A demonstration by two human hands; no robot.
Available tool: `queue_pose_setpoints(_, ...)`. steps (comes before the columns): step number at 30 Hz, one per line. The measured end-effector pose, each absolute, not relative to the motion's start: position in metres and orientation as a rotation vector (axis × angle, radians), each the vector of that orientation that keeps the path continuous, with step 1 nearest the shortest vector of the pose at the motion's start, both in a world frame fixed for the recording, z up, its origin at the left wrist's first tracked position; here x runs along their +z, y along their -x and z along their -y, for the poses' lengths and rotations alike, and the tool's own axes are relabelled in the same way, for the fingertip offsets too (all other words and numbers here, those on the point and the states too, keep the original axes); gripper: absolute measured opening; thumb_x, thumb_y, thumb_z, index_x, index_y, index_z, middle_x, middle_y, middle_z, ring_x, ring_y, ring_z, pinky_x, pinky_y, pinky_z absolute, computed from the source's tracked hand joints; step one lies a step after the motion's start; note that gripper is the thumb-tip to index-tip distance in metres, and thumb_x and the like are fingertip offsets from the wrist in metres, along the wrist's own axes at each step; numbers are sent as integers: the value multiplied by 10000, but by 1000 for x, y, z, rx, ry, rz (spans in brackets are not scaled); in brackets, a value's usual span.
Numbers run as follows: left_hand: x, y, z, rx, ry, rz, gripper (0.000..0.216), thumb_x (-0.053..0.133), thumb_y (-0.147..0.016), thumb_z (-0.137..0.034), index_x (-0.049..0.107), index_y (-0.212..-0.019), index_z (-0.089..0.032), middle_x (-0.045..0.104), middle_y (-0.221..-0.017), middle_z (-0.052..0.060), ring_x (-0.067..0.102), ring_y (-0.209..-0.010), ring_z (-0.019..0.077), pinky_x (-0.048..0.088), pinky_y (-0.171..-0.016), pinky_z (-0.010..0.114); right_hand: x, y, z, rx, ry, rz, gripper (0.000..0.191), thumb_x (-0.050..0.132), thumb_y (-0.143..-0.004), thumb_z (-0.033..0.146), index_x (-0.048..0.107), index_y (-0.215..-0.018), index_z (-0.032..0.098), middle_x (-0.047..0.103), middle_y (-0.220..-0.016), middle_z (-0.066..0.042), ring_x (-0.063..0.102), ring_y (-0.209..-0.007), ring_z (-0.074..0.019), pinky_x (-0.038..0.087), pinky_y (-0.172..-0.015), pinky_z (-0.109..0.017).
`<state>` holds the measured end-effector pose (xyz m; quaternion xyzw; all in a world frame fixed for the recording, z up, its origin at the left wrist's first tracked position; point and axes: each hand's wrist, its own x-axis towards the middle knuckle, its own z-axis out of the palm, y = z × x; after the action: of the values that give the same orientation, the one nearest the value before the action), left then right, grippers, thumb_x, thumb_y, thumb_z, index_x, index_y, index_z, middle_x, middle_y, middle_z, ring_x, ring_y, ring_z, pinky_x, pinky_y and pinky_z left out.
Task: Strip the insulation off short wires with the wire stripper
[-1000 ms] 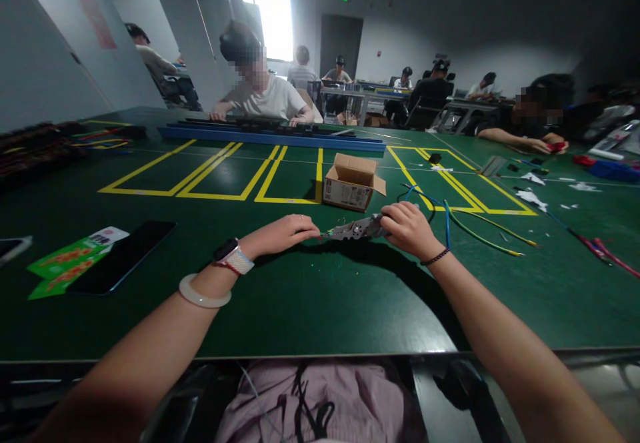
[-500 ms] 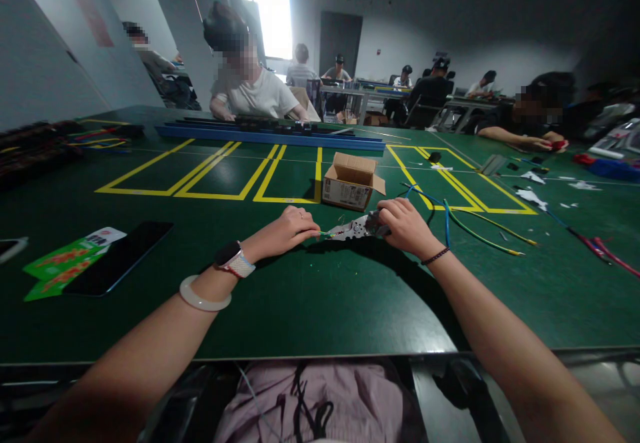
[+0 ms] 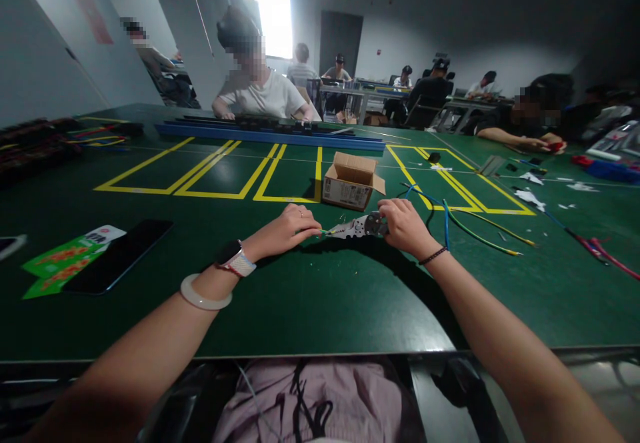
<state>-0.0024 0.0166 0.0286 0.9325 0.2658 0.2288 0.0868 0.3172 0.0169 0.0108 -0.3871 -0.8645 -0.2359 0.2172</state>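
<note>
My right hand point(image 3: 406, 225) is closed round the handles of a grey metal wire stripper point(image 3: 354, 227) whose jaws point left, just above the green table point(image 3: 320, 296). My left hand point(image 3: 287, 228) is pinched on a short green-yellow wire point(image 3: 325, 232) whose end sits at the stripper's jaws. A watch and a pale bangle are on my left wrist. Both hands are a little in front of an open cardboard box point(image 3: 351, 181).
Loose blue, green and yellow wires point(image 3: 470, 226) lie right of my right hand. A dark phone point(image 3: 120, 256) and green packets point(image 3: 65, 259) lie at the left. Yellow tape lines and a blue rail point(image 3: 270, 137) cross the far table. Other people sit beyond and at the right.
Both hands have shifted slightly away from me with the stripper and the wire between them. The person across the table has moved their head and arms.
</note>
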Motion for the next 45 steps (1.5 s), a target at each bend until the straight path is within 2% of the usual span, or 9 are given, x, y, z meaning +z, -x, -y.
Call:
queue_pose_setpoints(6, 25, 3, -20, 679, -2649, -857, 291, 474, -959, -377, 685, -963, -178, 651, -910, 49, 551, -890, 187, 400, -837, 335, 9, -321, -17, -675, 997, 2402, 269, 523, -689, 49, 570, -908, 198, 622, -1039, -101, 529, -915, -221, 371, -813, -363)
queue_pose_setpoints(13, 25, 4, -21, 669, -2623, -870, 272, 490, -951, -354, 690, -961, -170, 652, -923, 50, 556, -885, 186, 410, -821, 329, 12, -327, -16, -721, 914, 2474, 221, 538, -745, 61, 627, -887, 205, 625, -1190, -111, 548, -1082, -244, 410, -877, -399)
queue_pose_setpoints(19, 27, 5, -22, 672, -2613, -875, 310, 455, -962, -378, 687, -959, -171, 651, -927, 51, 559, -882, 188, 413, -820, 332, 15, -329, -17, -716, 871, 2525, 181, 548, -785, 95, 636, -897, 206, 606, -1251, -109, 567, -1069, -233, 449, -891, -402)
queue_pose_setpoints(29, 25, 4, -22, 612, -2705, -864, 292, 460, -969, -349, 685, -981, -163, 648, -914, 55, 539, -893, 192, 376, -852, 344, 24, -332, -16, -664, 893, 2554, 112, 575, -754, 117, 668, -786, 171, 638, -1031, -119, 560, -945, -232, 479, -818, -387)
queue_pose_setpoints(37, 23, 6, -24, 564, -2848, -968, 336, 424, -981, -360, 684, -979, -148, 645, -906, 69, 538, -851, 198, 360, -821, 348, 30, -331, -10, -777, 984, 2544, 172, 594, -757, 132, 679, -898, 185, 585, -1195, -127, 509, -1076, -281, 420, -932, -455)
queue_pose_setpoints(45, 24, 8, -25, 688, -2905, -993, 335, 396, -992, -358, 669, -966, -165, 647, -897, 61, 548, -880, 201, 358, -869, 367, 26, -334, -15, -709, 1011, 2418, 148, 589, -760, 147, 693, -851, 202, 609, -1133, -102, 516, -1037, -258, 428, -907, -425)
